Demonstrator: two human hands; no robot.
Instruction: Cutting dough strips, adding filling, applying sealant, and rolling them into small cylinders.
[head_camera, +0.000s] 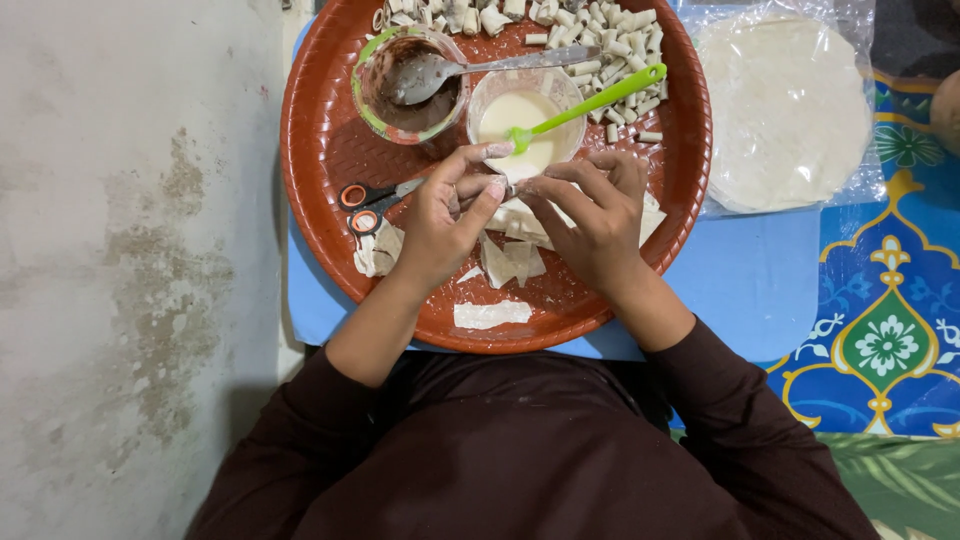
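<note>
On the tray: pastry strip, at tray centre.
Left hand: grip pinched on the strip.
Right hand: grip pinched on the same strip.
Near: paste bowl, scissors.
</note>
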